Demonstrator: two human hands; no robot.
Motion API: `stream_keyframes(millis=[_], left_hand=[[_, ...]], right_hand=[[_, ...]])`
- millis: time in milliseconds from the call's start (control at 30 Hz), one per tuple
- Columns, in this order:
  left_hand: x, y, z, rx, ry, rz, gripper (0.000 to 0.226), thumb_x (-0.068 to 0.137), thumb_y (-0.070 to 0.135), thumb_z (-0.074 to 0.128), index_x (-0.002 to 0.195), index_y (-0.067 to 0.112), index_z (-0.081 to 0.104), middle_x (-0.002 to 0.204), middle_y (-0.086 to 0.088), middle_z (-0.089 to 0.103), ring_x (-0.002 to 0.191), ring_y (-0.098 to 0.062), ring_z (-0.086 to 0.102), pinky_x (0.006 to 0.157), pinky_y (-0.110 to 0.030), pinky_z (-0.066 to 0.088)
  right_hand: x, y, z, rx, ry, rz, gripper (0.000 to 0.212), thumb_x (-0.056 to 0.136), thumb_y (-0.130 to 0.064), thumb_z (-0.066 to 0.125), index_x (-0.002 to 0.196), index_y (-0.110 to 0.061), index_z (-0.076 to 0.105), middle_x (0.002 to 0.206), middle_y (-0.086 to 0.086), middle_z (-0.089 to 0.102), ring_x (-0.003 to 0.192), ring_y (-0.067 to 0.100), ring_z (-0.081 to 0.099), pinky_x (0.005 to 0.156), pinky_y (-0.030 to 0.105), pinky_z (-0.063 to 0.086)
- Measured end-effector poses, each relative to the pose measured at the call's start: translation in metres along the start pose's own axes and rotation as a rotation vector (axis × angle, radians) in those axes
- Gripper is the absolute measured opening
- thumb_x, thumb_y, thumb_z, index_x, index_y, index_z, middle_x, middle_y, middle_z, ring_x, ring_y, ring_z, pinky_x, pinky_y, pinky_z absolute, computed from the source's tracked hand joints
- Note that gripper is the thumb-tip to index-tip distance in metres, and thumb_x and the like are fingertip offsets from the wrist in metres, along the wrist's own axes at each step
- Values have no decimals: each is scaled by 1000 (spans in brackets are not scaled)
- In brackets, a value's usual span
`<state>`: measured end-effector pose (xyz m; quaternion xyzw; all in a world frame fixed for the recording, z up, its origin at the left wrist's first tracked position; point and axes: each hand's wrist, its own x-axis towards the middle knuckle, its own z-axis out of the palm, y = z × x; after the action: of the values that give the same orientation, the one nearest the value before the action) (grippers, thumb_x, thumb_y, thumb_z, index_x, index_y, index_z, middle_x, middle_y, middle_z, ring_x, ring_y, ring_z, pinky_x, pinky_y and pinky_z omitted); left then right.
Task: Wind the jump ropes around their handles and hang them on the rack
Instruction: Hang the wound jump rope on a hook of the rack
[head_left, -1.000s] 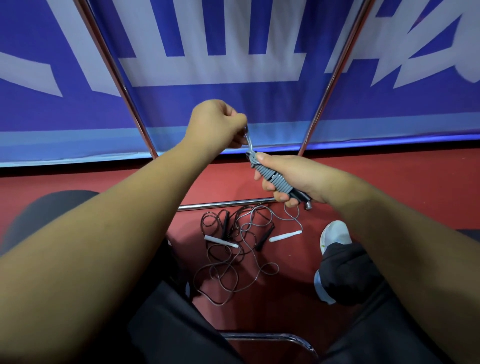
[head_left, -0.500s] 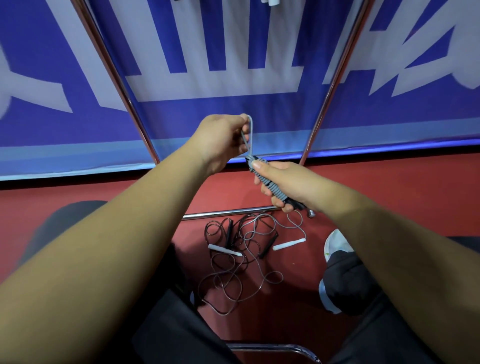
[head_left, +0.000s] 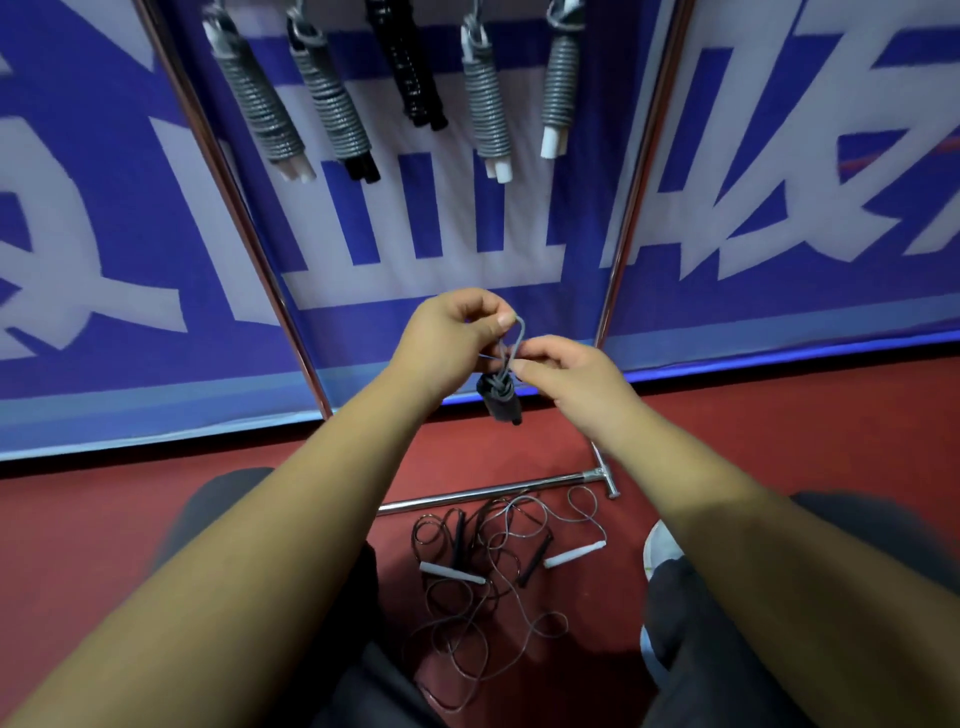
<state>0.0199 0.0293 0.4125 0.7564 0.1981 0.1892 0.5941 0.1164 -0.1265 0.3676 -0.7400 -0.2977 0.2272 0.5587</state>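
Across the back of the room a blue banner (head_left: 78, 249) with large white lettering spans the full width and meets the red floor (head_left: 78, 530) at a dark seam. Left of centre, the rack's left pole (head_left: 228, 171), chrome, slants up in front of the banner. Beside it five hung jump ropes (head_left: 332, 104) dangle in a row: two grey coils, a black one, then two more grey with white handle ends.

Lower down, the left hand (head_left: 452, 338) pinches the top of a grey cord loop (head_left: 519, 338). The wound jump rope (head_left: 500, 400), a dark bundle, hangs under it between both hands. The right hand (head_left: 571, 379) pinches the cord just above that bundle. The right pole (head_left: 639, 182) rises behind it.

On the floor lies the chrome base bar (head_left: 483, 496), with tangled loose jump ropes (head_left: 488, 571) just before it and a white shoe (head_left: 657, 551) to their right.
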Motion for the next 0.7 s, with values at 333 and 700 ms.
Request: stream_keyframes(millis=[333, 700], left_hand=[[-3, 92, 2, -11, 20, 145, 13, 99, 13, 73, 103, 1, 74, 75, -6, 68, 69, -16, 64, 81, -44, 64], [57, 190, 15, 28, 93, 253, 17, 91, 5, 77, 95, 10, 61, 86, -13, 68, 77, -29, 72, 81, -55, 65]], right_hand=[[-5, -94, -39, -96, 104, -116, 16, 99, -22, 75, 84, -19, 75, 80, -2, 80, 72, 6, 74, 60, 17, 51], [33, -185, -119, -226, 236, -208, 14, 98, -31, 76, 89, -22, 80, 81, -6, 80, 77, 10, 77, 70, 29, 58]])
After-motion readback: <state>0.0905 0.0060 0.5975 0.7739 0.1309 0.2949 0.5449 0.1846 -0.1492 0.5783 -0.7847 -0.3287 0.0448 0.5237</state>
